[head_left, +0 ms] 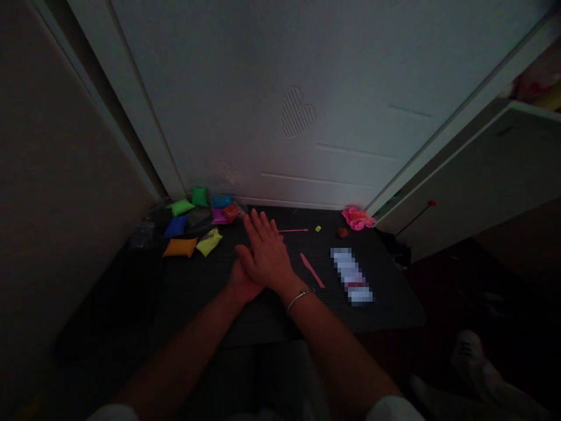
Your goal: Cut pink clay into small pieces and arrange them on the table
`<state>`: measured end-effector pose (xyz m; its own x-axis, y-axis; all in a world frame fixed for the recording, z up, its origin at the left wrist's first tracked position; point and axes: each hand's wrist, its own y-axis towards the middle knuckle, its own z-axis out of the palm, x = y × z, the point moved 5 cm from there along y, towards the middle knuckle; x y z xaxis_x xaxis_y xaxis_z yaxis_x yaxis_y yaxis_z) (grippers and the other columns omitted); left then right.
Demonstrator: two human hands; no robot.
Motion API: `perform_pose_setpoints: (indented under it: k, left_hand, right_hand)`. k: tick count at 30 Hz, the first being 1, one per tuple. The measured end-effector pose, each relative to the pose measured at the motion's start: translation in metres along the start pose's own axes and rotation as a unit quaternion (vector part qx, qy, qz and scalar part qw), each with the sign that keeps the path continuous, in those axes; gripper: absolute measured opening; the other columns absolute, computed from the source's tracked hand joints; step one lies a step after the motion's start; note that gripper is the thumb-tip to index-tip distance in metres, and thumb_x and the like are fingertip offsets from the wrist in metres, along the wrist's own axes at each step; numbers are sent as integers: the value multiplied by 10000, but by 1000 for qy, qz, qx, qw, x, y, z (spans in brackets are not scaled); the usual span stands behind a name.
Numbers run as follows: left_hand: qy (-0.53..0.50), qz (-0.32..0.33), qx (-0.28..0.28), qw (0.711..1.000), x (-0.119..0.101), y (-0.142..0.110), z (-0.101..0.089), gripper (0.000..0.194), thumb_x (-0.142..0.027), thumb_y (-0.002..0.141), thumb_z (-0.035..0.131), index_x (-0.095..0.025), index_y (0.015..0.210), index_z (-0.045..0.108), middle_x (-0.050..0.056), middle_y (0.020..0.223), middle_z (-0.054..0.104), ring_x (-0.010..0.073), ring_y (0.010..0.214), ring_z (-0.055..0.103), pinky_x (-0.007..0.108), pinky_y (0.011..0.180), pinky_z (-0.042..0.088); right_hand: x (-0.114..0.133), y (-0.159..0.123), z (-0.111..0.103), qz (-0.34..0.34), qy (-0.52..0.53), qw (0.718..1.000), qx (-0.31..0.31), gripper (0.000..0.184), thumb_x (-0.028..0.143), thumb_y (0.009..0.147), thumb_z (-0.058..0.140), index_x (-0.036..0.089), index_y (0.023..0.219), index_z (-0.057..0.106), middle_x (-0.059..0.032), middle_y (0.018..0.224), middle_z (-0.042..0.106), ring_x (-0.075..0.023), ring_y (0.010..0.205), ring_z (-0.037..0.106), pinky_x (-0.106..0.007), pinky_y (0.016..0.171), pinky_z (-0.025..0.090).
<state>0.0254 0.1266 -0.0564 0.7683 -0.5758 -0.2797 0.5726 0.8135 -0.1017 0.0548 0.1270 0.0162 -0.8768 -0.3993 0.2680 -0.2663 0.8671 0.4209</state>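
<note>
Head view shows the right hand, fingers straight and narrowly spaced, covering the left hand, whose fingers and any palm contents I cannot tell, with the pink plastic knife just rightward, likely for easy reach.

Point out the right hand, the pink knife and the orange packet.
Right hand (269, 255), head view: back of the hand.
Pink knife (312, 270), head view: middle of its length.
Orange packet (180, 248), head view: middle of its surface.
</note>
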Motion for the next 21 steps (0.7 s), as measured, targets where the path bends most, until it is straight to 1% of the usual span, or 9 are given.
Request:
perform_pose_setpoints:
  k: [3, 6, 9, 11, 13, 15, 18, 19, 21]
  left_hand:
    - [-9, -2, -3, 1000, -13, 3, 0, 483, -362, 867, 304, -205, 1324, 319, 53, 1330, 427, 213, 1250, 331, 387, 1033, 225]
    - [0, 16, 10, 1000, -18, 9, 2, 547, -448, 853, 273, -191, 1336, 290, 72, 1379, 352, 227, 1278, 274, 407, 1030, 214]
    - [14, 10, 4, 1000, -4, 8, 4, 511, -410, 864, 255, -231, 1342, 271, 40, 1417, 281, 221, 1298, 221, 401, 1036, 193]
    - [18, -17, 6, 1000, 13, -3, 9, 481, -351, 875, 261, -240, 1342, 272, 39, 1417, 282, 225, 1297, 222, 415, 1038, 182]
    - [15, -27, 17, 999, 25, -22, 14, 489, -342, 875, 278, -199, 1343, 281, 80, 1390, 330, 248, 1279, 266, 440, 1032, 193]
    - [-8, -32, 24, 999, 30, -43, 16, 492, -339, 873, 302, -162, 1333, 305, 97, 1335, 416, 230, 1252, 325, 397, 1037, 213]
    - [-29, -28, -3, 999, 25, -69, 8, 454, -301, 876, 310, -148, 1300, 366, 80, 1252, 513, 195, 1213, 390, 343, 1037, 236]
    - [-27, -27, -15, 999, 24, -77, 2, 458, -315, 872, 312, -145, 1292, 379, 82, 1255, 509, 200, 1218, 383, 351, 1040, 230]
    - [-12, -11, -44, 999, 27, -91, -11, 476, -372, 857, 320, -173, 1283, 396, 69, 1299, 465, 212, 1256, 321, 377, 1054, 194]
  right_hand:
    - [-5, -18, 5, 10, -4, 1000, 17, 496, 272, 867, 326, 77, 1323, 307, -111, 1416, 248, -215, 1319, 132, -417, 1066, 149]
    - [19, -38, 9, -31, -4, 999, 38, 492, 221, 846, 354, 71, 1314, 327, -104, 1416, 252, -216, 1317, 141, -385, 1075, 140]
    - [43, -37, 2, -53, -7, 998, 39, 510, 268, 843, 395, 154, 1332, 308, -37, 1430, 228, -200, 1323, 119, -377, 1085, 104]
    - [46, -26, -8, -47, -5, 999, 22, 544, 349, 851, 402, 181, 1349, 263, -22, 1436, 204, -196, 1326, 102, -403, 1080, 109]
    - [38, -16, -19, -36, 4, 999, 8, 588, 407, 851, 393, 167, 1360, 224, -43, 1446, 166, -198, 1331, 66, -423, 1070, 135]
    - [27, -17, -26, -29, 15, 999, 3, 584, 412, 860, 368, 141, 1358, 227, -72, 1449, 145, -203, 1332, 49, -429, 1063, 154]
    - [29, -45, -24, -57, 31, 997, 34, 507, 345, 873, 351, 133, 1331, 300, -90, 1438, 186, -218, 1329, 74, -446, 1057, 171]
    - [37, -60, -21, -72, 38, 996, 48, 480, 312, 873, 347, 131, 1318, 329, -92, 1427, 224, -212, 1325, 105, -437, 1059, 181]
    - [58, -90, -15, -89, 52, 992, 76, 491, 281, 874, 343, 103, 1330, 301, -96, 1405, 282, -196, 1316, 152, -398, 1064, 209]
